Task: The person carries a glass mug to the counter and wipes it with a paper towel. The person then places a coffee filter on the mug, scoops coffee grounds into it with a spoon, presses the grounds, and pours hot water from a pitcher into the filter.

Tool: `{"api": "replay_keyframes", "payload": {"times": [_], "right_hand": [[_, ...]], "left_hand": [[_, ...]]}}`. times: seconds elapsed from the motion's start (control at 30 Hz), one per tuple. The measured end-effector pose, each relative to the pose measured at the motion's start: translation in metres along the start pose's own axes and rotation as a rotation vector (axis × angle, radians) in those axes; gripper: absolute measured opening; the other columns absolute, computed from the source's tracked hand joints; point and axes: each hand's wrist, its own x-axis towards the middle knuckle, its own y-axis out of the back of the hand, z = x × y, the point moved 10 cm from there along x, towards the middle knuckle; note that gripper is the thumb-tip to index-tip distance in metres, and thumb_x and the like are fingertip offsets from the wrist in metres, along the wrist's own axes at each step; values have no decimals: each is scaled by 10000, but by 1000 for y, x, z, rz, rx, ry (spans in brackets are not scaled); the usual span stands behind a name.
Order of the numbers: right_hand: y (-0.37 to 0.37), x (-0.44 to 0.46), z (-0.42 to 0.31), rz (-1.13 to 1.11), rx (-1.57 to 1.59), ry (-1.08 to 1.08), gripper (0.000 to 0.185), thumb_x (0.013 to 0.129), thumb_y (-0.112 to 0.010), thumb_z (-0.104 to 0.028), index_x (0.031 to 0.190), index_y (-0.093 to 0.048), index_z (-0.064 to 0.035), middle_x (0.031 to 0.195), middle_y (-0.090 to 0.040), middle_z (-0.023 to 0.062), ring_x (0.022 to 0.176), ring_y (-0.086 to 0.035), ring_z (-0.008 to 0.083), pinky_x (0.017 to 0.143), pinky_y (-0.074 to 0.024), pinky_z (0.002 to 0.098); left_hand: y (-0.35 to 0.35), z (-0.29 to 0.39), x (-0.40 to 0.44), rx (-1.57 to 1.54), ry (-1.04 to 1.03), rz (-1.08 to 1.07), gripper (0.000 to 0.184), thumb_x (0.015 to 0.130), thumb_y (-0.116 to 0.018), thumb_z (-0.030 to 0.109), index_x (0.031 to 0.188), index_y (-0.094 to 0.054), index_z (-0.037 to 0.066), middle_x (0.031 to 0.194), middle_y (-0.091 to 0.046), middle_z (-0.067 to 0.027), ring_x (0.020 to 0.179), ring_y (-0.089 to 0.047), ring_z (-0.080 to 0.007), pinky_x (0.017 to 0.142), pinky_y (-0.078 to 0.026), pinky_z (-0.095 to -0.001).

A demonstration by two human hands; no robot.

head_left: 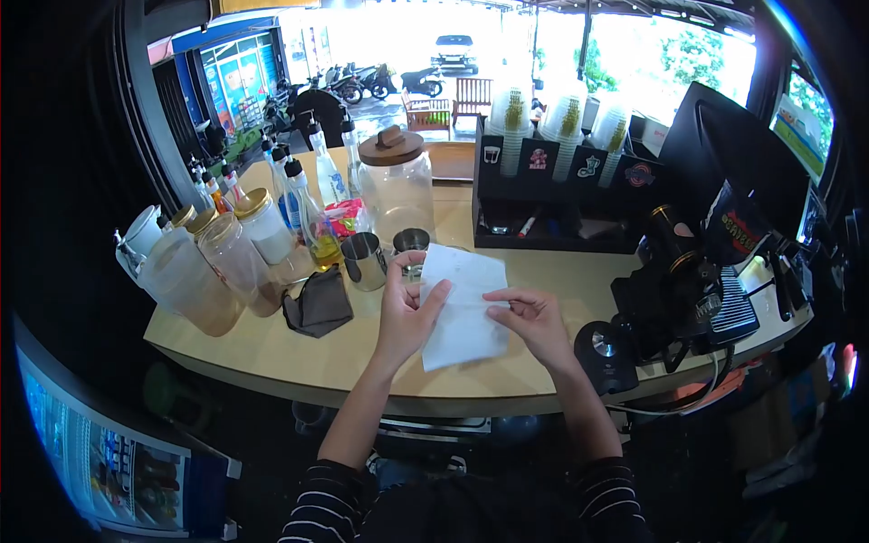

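A creased white sheet of paper is held up over the front of the wooden counter. My left hand grips its left edge, with the thumb on the near face. On the right edge, my right hand pinches the sheet between thumb and fingers. Just behind the paper and left hand stand two metal cups. A dark folded cloth lies to the left of them.
Jars, a pitcher and pump bottles crowd the left side. Behind stands a large lidded jar. A black organizer holds stacked plastic cups. Black coffee equipment and a cable are on the right.
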Motion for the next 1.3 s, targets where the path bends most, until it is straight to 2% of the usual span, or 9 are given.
{"api": "replay_keyframes", "payload": {"times": [0.13,0.27,0.47,0.57,0.7,0.87,1.07,1.13,1.3], "right_hand": [[11,-2,0,79,23,-16,224,832,-668,10,1051,-648,56,907,-670,87,796,-618,91,726,-502,213],[18,-4,1,81,-87,-3,207,832,-672,0,1032,-655,48,883,-671,78,777,-619,93,713,-497,208],[15,-14,-27,86,-594,136,241,779,-739,-84,991,-673,9,978,-664,79,871,-614,101,721,-491,241],[-2,-23,-58,113,-707,435,245,764,-753,-76,972,-658,12,1059,-623,70,927,-577,95,736,-468,242],[-2,-18,12,-113,-315,-58,227,790,-735,-104,969,-629,-13,922,-624,31,813,-577,64,690,-461,232],[53,-3,16,239,-190,8,63,861,-636,-78,884,-600,-32,914,-619,44,783,-570,62,662,-459,216],[69,85,-9,418,-414,452,188,921,-459,-13,1013,-623,-13,949,-649,65,889,-582,108,792,-472,261],[48,125,43,206,-307,364,219,923,-462,-54,1035,-638,12,967,-643,47,849,-581,113,773,-447,251],[0,134,121,-60,14,-191,301,926,-540,-230,1014,-654,34,905,-674,74,833,-613,128,782,-462,263]], "left_hand": [[-8,15,-7,-23,-33,-188,784,815,-678,12,1426,-192,85,939,-618,-93,907,-625,-136,720,-513,-235],[-5,13,-6,449,-80,-287,373,799,-697,28,1159,-600,27,968,-594,-68,929,-612,-146,759,-509,-269],[-21,51,-20,672,-470,-237,165,796,-699,89,933,-658,6,930,-650,-99,863,-645,-255,801,-483,-344],[-24,35,-22,644,-263,-321,136,798,-702,107,885,-649,17,870,-666,-92,872,-646,-260,813,-475,-358],[-26,27,-21,683,-300,-313,116,792,-703,108,868,-649,38,815,-668,-94,849,-651,-220,806,-475,-333],[47,-9,-18,297,-304,297,291,806,-666,14,1069,-543,-4,1040,-614,-89,985,-570,-121,846,-433,-251],[-5,-79,-23,429,-171,246,819,774,-746,198,1363,-220,-18,1372,-285,-216,1297,-320,-291,1040,-317,-377],[-8,-92,-13,444,-152,230,903,758,-763,218,1389,-162,-17,1422,-210,-233,1329,-267,-316,1070,-286,-401],[2,-86,9,654,-58,217,890,685,-821,265,1306,-265,-49,1218,-474,-251,1167,-490,-354,989,-394,-407]]}}
